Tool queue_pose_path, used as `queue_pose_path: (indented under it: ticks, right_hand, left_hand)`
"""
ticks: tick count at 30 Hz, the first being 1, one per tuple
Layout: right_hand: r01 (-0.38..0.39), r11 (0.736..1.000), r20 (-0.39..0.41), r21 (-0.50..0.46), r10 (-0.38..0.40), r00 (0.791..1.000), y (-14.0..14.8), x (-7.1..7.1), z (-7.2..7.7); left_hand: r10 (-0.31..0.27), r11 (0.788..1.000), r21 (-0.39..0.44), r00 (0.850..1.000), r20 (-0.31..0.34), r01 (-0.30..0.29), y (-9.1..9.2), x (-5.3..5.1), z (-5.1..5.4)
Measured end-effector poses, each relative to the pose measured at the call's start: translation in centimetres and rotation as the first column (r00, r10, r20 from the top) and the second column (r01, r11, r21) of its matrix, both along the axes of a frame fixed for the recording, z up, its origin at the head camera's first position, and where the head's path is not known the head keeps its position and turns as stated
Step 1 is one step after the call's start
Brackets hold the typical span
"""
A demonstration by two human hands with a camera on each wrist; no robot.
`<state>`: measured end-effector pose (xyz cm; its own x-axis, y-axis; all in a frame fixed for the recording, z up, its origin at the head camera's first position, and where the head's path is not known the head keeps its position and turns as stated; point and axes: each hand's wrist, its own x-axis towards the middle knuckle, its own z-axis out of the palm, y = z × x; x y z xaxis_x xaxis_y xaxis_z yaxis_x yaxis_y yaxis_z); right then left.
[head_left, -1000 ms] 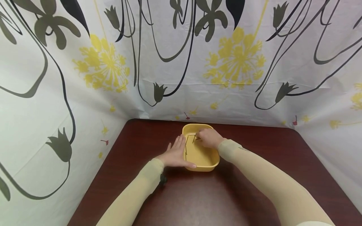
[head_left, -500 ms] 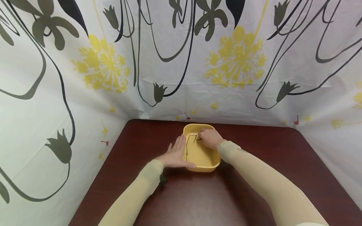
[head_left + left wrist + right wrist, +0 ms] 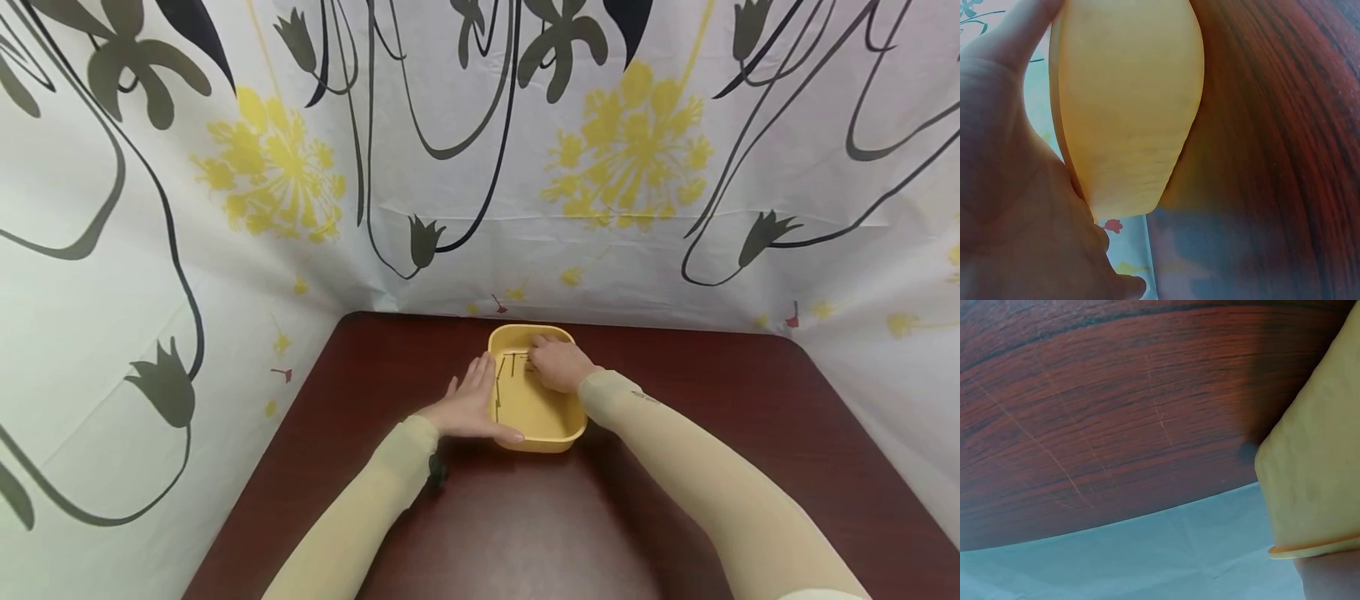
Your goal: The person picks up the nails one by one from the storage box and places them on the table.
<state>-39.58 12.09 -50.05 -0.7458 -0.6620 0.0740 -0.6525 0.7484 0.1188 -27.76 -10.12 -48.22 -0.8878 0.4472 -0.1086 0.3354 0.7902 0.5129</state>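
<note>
A yellow plastic tub (image 3: 536,412) stands at the far part of the dark wood table. Inside it, thin dark sticks (image 3: 497,392) form a line along the left side and the far end, with one short stick (image 3: 513,365) set crosswise. My left hand (image 3: 468,407) rests against the tub's left side, fingers straight, the thumb over the near rim. My right hand (image 3: 558,365) reaches over the right rim into the far right corner. Its fingers are curled down at a short dark stick (image 3: 529,369), whose other end they hide.
The dark red wood table (image 3: 570,525) spreads around the tub. A white curtain (image 3: 465,192) with a flower print hangs close behind the table and along its left and right sides. In the left wrist view, the tub's outer wall (image 3: 1129,94) fills the upper middle.
My right fingertips have shifted slightly right inside the tub, and the short crosswise stick looks straighter. My left hand stays on the tub's side. The head view has moved a little.
</note>
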Motion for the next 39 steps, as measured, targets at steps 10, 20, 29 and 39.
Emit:
queue_pose_path:
  ticks: [10,20,29,39]
  right_hand:
    - [-0.069,0.995,0.036,-0.070,0.072,0.997,0.3,0.8,0.7]
    - [-0.140,0.987,-0.003,-0.080,0.140,0.990,0.1,1.8,2.2]
    - [-0.113,0.989,-0.030,-0.092,0.111,0.993,0.7,2.8,4.1]
    - [-0.112,0.985,-0.069,-0.128,0.104,0.992,1.8,4.0,5.5]
  left_hand:
    - [0.001,1.000,-0.002,1.000,0.022,-0.001,0.1,0.0,0.1]
    - [0.000,1.000,0.016,0.999,0.040,-0.001,0.0,-0.1,0.1]
    - [0.001,0.999,0.035,0.999,0.040,-0.002,0.1,-0.1,-0.1]
    - [0.010,0.998,0.066,0.998,0.060,-0.014,0.1,-0.1,-0.4]
